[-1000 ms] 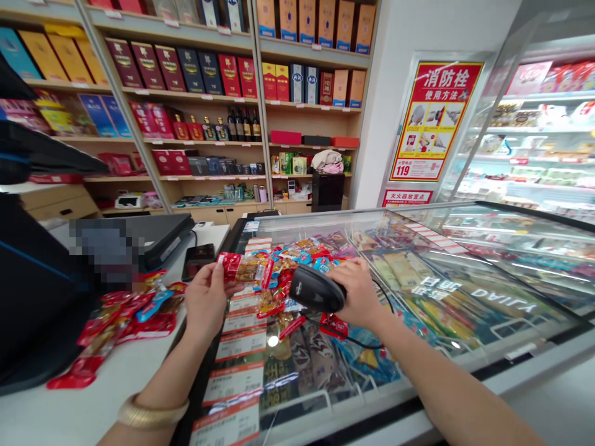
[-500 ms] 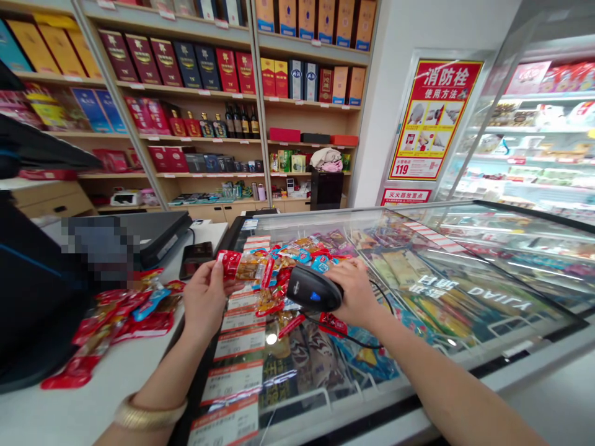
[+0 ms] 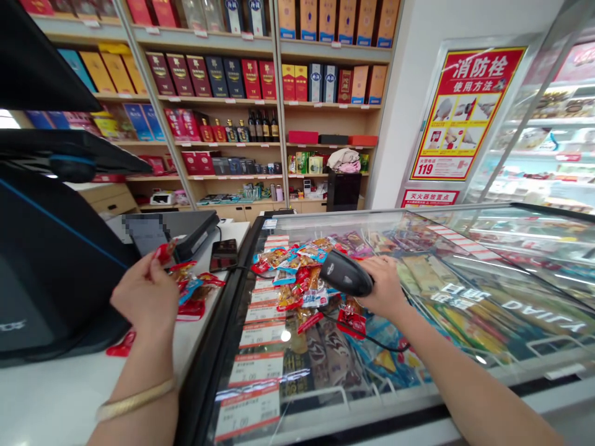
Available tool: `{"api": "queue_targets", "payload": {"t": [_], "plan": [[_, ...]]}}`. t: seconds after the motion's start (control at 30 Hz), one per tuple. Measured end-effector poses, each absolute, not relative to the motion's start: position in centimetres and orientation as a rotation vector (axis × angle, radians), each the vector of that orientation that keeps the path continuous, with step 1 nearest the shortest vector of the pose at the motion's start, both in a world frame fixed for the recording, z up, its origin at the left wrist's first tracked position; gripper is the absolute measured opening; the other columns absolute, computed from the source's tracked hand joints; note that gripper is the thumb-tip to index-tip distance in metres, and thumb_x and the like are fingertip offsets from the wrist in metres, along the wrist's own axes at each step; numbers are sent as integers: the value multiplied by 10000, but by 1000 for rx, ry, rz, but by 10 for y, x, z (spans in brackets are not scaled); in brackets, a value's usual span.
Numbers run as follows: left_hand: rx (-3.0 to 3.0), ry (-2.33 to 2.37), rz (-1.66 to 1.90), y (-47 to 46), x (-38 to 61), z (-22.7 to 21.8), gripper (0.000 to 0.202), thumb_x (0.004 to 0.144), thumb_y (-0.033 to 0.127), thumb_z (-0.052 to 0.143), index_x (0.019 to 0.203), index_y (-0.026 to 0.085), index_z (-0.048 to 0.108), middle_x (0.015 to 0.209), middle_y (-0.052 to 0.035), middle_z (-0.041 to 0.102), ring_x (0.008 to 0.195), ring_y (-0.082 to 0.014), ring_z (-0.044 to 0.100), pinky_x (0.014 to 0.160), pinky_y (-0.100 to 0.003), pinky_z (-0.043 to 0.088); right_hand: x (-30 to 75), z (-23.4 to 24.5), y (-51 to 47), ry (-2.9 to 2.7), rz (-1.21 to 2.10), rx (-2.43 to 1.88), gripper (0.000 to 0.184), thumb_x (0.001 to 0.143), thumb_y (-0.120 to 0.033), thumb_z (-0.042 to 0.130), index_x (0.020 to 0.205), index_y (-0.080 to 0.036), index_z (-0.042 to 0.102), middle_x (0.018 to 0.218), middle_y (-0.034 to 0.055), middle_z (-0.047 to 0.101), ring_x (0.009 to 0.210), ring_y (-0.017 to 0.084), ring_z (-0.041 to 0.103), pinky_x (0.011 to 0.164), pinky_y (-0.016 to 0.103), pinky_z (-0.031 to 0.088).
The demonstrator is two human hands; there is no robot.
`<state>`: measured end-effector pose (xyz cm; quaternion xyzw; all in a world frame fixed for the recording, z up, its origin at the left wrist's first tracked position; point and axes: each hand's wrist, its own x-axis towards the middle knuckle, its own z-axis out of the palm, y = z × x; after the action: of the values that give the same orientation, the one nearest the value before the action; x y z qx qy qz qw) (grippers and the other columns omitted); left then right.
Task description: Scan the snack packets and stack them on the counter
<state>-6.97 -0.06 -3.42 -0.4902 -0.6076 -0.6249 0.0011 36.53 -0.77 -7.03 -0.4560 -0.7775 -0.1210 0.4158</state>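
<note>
My right hand (image 3: pixel 383 286) is wrapped round a black handheld barcode scanner (image 3: pixel 346 274), held over the glass freezer lid with its cable trailing below. Under and beside the scanner lies a heap of small red and blue snack packets (image 3: pixel 297 272). At the left, my left hand (image 3: pixel 147 288) is closed on a red snack packet (image 3: pixel 165 253), mostly hidden by the fingers. It hovers above the counter, where a second pile of snack packets (image 3: pixel 198 291) lies, partly behind my wrist.
A black checkout terminal (image 3: pixel 51 260) stands on the white counter (image 3: pixel 56 396). A phone (image 3: pixel 224 254) lies by the counter's edge. The glass-topped freezer (image 3: pixel 409 384) fills the right, with price labels (image 3: pixel 258 365) along its left side. Shelves of boxes and bottles stand behind.
My left hand has moved left with a packet, from the heap on the freezer to above the counter pile. The scanner's blue light no longer shows. My view has shifted left.
</note>
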Motion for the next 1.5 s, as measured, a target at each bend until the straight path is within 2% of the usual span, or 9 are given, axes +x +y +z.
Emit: {"api": "queue_targets", "payload": {"t": [0.17,0.27,0.37,0.43,0.67,0.83,1.03,1.2,1.5], "plan": [[-1371,-2069,-1457,14,-91,-56,232,722,371,630,542,250,547,723,-108,700,938,-420,712,837,-682,535,369,-72,-3,-1915,-302,-1199,248,699,-366,678,898,-222,716,860,52,752,853,247,615,875,405,319],[-1311,-2006,-1326,16,-74,-57,117,733,352,636,738,242,678,979,-109,741,1157,-480,622,906,-747,457,371,-73,1,-1894,-315,-1199,262,691,-368,684,903,-218,720,840,49,755,841,244,621,849,392,320],[-1525,-1827,-1306,14,-37,-50,276,811,366,595,1019,232,718,1181,-112,699,1228,-436,579,987,-672,463,372,-72,3,-1876,-325,-1215,289,688,-403,708,906,-214,718,836,50,756,838,243,624,840,388,319],[-1906,-1787,-1311,13,-9,-48,316,826,427,592,1006,200,718,1063,-126,709,1051,-350,667,935,-546,539,373,-71,3,-1876,-331,-1230,284,692,-420,720,889,-216,716,836,54,755,827,241,619,830,385,318],[-2859,-1702,-901,6,37,-78,668,558,442,862,1171,236,694,1296,-134,593,914,-254,712,808,-395,607,371,-69,1,-1904,-320,-1236,277,728,-453,696,883,-223,716,854,65,745,833,244,602,819,377,316],[-2923,-1498,-769,10,32,-80,316,763,318,689,1061,262,777,1213,-123,681,946,-252,719,894,-410,586,371,-70,1,-1920,-317,-1239,275,734,-441,679,894,-222,724,857,66,737,842,246,597,823,383,312],[-2706,-1398,-1325,4,40,-57,249,853,447,627,855,260,791,930,-96,775,891,-244,719,865,-394,591,370,-68,0,-1906,-315,-1241,282,733,-448,673,895,-225,730,859,68,736,852,249,594,828,383,319],[-2129,-1893,-2108,-6,45,-46,465,801,660,618,810,200,682,672,-28,684,533,-170,613,488,-272,522,370,-68,-2,-1895,-324,-1222,269,714,-409,675,902,-223,725,850,62,740,830,246,598,835,394,326],[-1977,-2109,-2436,-3,53,-48,540,676,686,709,853,176,691,688,-26,689,550,-175,625,463,-268,521,353,-56,-26,-2051,-179,-1030,281,733,-411,656,951,-245,720,859,43,733,856,240,606,893,420,318]]}}
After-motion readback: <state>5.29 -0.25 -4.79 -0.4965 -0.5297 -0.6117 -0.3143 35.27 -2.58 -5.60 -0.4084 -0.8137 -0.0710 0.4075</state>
